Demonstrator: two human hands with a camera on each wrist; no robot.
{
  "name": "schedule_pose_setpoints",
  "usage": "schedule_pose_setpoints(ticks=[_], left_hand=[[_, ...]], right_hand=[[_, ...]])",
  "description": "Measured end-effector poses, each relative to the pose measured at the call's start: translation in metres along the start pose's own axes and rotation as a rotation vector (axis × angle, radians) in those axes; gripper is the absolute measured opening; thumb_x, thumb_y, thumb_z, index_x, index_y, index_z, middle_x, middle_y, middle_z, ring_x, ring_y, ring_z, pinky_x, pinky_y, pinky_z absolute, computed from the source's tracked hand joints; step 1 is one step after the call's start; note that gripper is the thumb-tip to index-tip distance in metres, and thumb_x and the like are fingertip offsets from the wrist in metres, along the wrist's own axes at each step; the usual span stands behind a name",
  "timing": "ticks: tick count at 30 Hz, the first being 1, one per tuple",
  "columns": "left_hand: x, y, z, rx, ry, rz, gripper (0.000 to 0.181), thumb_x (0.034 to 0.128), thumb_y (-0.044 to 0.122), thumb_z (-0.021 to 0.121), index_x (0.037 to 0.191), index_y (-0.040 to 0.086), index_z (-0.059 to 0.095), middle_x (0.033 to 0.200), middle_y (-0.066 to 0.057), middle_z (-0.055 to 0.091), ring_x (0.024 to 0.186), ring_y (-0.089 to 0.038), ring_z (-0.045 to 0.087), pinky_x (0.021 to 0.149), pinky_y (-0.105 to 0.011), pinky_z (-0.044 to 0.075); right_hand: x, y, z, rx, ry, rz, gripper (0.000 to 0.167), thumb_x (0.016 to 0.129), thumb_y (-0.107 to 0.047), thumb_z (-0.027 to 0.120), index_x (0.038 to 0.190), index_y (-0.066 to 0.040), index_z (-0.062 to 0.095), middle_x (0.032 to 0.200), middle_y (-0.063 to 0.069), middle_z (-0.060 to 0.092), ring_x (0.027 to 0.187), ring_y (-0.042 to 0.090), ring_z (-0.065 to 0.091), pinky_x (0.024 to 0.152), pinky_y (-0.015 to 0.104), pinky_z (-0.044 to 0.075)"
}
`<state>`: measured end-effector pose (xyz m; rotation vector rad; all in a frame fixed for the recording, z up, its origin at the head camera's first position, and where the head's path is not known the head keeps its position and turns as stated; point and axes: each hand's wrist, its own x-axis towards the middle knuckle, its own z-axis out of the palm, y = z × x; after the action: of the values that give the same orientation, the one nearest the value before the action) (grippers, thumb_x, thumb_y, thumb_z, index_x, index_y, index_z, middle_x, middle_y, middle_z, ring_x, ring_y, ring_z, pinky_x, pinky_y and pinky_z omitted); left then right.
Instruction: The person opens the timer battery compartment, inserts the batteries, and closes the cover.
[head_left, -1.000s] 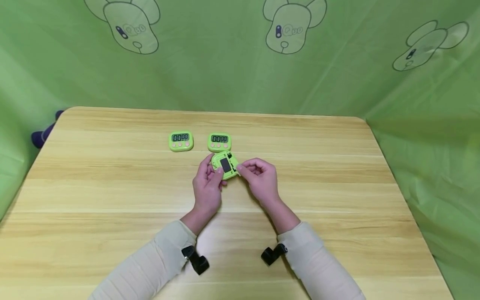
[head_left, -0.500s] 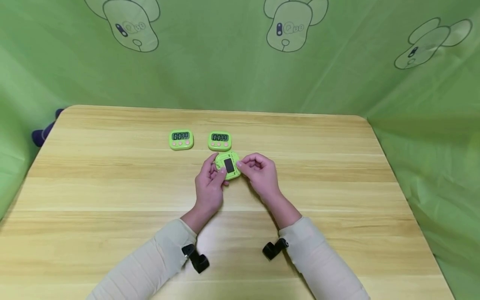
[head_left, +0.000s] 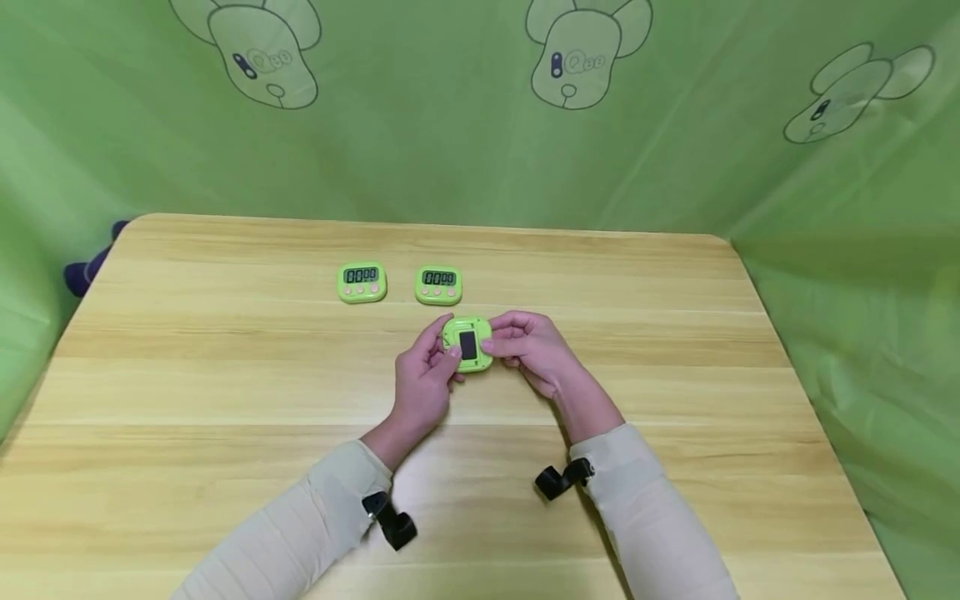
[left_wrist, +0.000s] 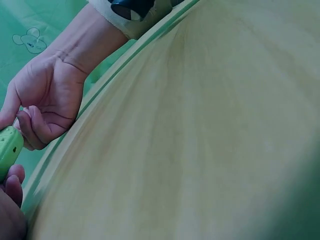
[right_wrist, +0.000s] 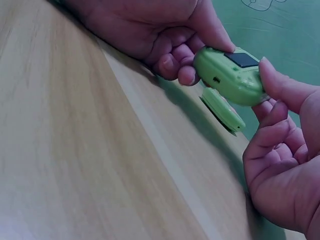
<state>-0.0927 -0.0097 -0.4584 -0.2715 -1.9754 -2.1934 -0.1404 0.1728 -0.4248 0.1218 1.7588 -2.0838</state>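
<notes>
Between both hands is a green digital timer (head_left: 468, 343), its back with a dark rectangle turned up, held above the table. My left hand (head_left: 422, 383) grips its left side, thumb on the back and fingers beneath. On its right side my right hand (head_left: 536, 350) pinches the edge, thumb on the back. The right wrist view shows the timer (right_wrist: 232, 75) tilted, with a small dark slot in its side. Only one end of the timer (left_wrist: 9, 150) appears in the left wrist view.
Two more green timers lie face up beyond the hands, a left one (head_left: 362, 283) and a right one (head_left: 438, 286), both with pink buttons. The wooden table (head_left: 225, 350) backs onto a green curtain (head_left: 435, 158).
The held timer has turned more upright and come slightly right and nearer. An open compartment with dark parts at its right edge no longer shows. My right thumb now lies flatter on it.
</notes>
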Motion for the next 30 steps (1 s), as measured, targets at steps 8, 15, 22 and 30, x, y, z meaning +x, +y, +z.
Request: schedule_pose_setpoints(ticks=[8, 15, 22, 30], left_hand=[[0.000, 0.003, 0.000, 0.032, -0.005, 0.007, 0.043, 0.0955, -0.008, 0.057, 0.138, -0.007, 0.053, 0.075, -0.022, 0.059, 0.055, -0.042, 0.059, 0.048, -0.040, 0.055], [0.000, 0.027, 0.004, 0.046, 0.037, 0.013, 0.044, 0.0988, -0.010, 0.050, 0.142, -0.009, 0.045, 0.087, -0.027, 0.053, 0.060, -0.048, 0.057, 0.052, -0.046, 0.055], [0.000, 0.031, 0.007, 0.060, 0.126, 0.031, 0.047, 0.0946, -0.015, 0.053, 0.141, -0.010, 0.048, 0.103, -0.029, 0.041, 0.067, -0.052, 0.060, 0.055, -0.054, 0.057], [0.004, -0.001, 0.005, 0.228, 0.123, 0.129, 0.070, 0.0798, -0.015, 0.071, 0.144, -0.006, 0.046, 0.109, -0.023, 0.058, 0.080, -0.033, 0.064, 0.060, -0.032, 0.059]], right_hand=[[-0.001, 0.002, 0.002, -0.020, 0.020, -0.023, 0.024, 0.077, 0.012, 0.078, 0.091, -0.006, 0.072, 0.081, 0.008, 0.070, 0.061, 0.012, 0.057, 0.049, 0.019, 0.044], [-0.002, 0.007, 0.009, -0.177, 0.038, -0.085, 0.024, 0.092, -0.011, 0.073, 0.113, 0.000, 0.070, 0.093, 0.012, 0.069, 0.075, 0.017, 0.061, 0.058, 0.022, 0.051], [-0.005, 0.009, 0.008, -0.261, -0.122, -0.088, 0.042, 0.107, -0.029, 0.047, 0.128, 0.005, 0.063, 0.102, 0.024, 0.069, 0.090, 0.029, 0.069, 0.072, 0.034, 0.060], [-0.005, 0.015, 0.008, -0.144, -0.005, -0.187, 0.050, 0.086, 0.007, 0.074, 0.134, 0.003, 0.060, 0.121, 0.022, 0.065, 0.098, 0.025, 0.069, 0.085, 0.036, 0.057]])
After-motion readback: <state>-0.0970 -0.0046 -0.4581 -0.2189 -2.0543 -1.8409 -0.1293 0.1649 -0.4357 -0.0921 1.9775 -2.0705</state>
